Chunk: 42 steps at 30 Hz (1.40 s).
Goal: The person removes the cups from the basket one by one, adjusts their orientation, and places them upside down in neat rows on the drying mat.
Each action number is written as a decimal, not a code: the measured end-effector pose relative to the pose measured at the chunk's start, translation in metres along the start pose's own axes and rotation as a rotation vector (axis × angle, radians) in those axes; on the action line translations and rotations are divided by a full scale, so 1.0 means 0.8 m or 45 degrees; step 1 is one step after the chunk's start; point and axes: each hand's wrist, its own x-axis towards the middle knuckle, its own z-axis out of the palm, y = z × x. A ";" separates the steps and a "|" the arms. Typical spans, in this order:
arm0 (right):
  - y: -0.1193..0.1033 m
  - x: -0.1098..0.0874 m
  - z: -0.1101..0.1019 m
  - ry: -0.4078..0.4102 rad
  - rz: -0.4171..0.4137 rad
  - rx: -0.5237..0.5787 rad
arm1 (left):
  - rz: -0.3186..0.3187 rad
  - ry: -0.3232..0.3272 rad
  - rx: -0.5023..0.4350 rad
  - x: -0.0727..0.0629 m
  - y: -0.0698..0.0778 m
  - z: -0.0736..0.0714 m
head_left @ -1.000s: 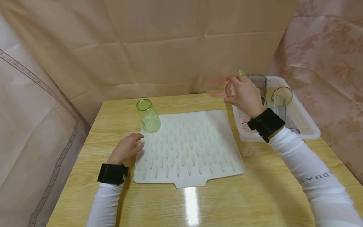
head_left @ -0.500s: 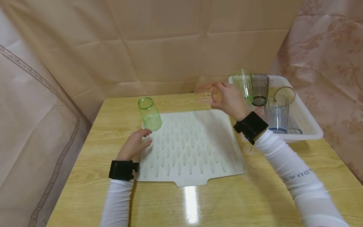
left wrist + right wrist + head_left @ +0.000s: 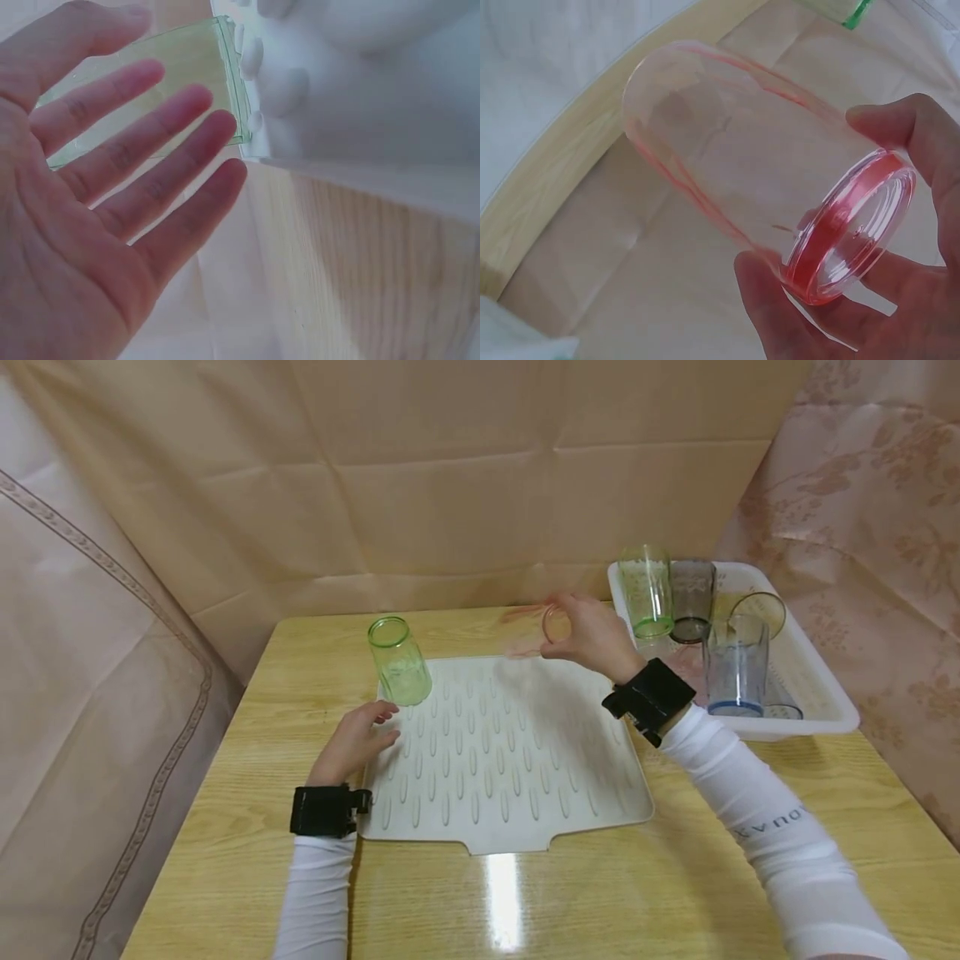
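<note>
A clear pinkish-red drinking glass (image 3: 735,150) is gripped near its thick base by my right hand (image 3: 592,633), thumb and fingers round it. In the head view this glass lies on its side in the air over the back right of a white ridged drying mat (image 3: 495,752). My left hand (image 3: 352,743) has its fingers spread at the mat's left edge, holding nothing. Just beyond those fingers a green glass (image 3: 401,668) stands rim or base ring up on the mat's back left corner; it also shows behind the fingers (image 3: 161,146) in the left wrist view.
On the right stands a white plastic basket (image 3: 821,689) of glasses: a light green glass (image 3: 647,589), a grey glass (image 3: 692,597), a blue-based glass (image 3: 737,672) and others lying down. The wooden table (image 3: 420,902) meets a beige cloth (image 3: 450,510) at the back.
My right hand has carried the reddish glass leftward, away from the basket to above the mat. My left hand has shifted right, closer to the green glass.
</note>
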 end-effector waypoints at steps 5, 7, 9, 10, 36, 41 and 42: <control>-0.009 0.008 0.011 -0.088 0.010 -0.005 | -0.021 -0.012 -0.027 -0.001 -0.002 0.003; -0.012 0.010 0.017 -0.123 0.013 -0.011 | -0.037 -0.018 -0.030 -0.001 -0.003 0.004; -0.014 0.013 0.023 -0.157 0.004 -0.016 | -0.049 -0.022 -0.032 -0.002 -0.003 0.005; -0.015 0.015 0.026 -0.172 0.001 -0.020 | -0.054 -0.024 -0.031 -0.002 -0.003 0.005; -0.056 0.047 0.059 -0.338 0.079 -0.136 | -0.074 -0.075 -0.060 -0.003 -0.003 0.013; -0.056 0.048 0.058 -0.370 0.098 -0.168 | -0.076 -0.079 -0.066 -0.003 -0.003 0.015; -0.056 0.049 0.058 -0.375 0.102 -0.169 | -0.073 -0.078 -0.066 -0.002 -0.003 0.015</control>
